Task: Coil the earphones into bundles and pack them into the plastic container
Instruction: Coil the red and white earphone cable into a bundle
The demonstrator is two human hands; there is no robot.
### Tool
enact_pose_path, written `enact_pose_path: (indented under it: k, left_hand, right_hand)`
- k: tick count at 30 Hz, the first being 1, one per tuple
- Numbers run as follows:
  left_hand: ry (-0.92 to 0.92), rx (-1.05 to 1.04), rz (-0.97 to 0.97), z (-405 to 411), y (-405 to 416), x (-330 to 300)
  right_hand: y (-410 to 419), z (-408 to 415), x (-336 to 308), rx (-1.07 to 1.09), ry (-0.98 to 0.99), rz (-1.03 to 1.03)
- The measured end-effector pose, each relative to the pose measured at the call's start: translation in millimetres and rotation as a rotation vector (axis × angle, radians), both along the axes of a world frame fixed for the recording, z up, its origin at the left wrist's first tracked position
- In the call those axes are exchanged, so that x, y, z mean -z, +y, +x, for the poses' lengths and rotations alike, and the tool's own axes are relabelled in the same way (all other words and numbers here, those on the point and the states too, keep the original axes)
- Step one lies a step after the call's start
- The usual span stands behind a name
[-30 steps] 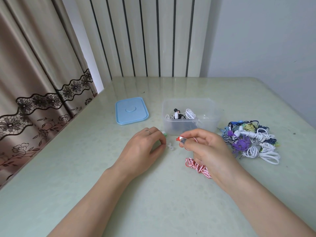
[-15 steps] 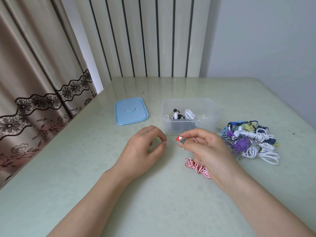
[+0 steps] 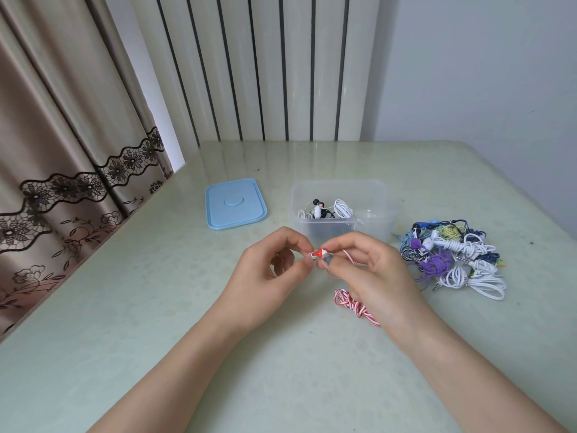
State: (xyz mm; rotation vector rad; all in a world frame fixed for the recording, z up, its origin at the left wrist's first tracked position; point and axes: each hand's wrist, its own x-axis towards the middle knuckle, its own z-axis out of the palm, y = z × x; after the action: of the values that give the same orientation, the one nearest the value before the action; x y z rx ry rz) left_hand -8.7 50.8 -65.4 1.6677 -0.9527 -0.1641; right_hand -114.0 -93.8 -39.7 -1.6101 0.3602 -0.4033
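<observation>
I see 2 hands mid-table. Right hand (image 3: 371,270) pinches 1 red earbud (image 3: 321,253); left hand (image 3: 268,276) fingertips pinch at the bud's tip. Red/white cord (image 3: 354,304) trails to 5 o'clock onto the table (image 3: 156,339). 1 clear box (image 3: 379,220) at 12 o'clock w/ coiled sets inside, count unclear. 1 blue lid (image 3: 235,204) at 10 o'clock. 1 pile (image 3: 452,254) at 3 o'clock, uncountable.

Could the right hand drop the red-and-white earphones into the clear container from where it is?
Probably yes: the clear container sits open just beyond the right hand, its blue lid lying off to the left, nothing between. The red-and-white earphones still trail uncoiled.
</observation>
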Motion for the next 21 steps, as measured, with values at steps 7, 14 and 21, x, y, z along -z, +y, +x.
enact_pose_path:
  k: [7, 14, 21]
  left_hand:
    - [0.008, 0.003, -0.007, -1.2, 0.1, -0.7]
    - [-0.003, -0.021, -0.017, -0.7, 0.4, -0.7]
    - [0.004, 0.011, -0.023, -1.0, 1.9, -2.7]
  right_hand:
    - [0.0, -0.2, -0.4, 0.013, 0.003, -0.016]
    - [-3.1, 0.6, 2.6, 0.016, 0.001, -0.017]
    - [-6.9, -0.5, -0.8, -0.063, -0.022, 0.047]
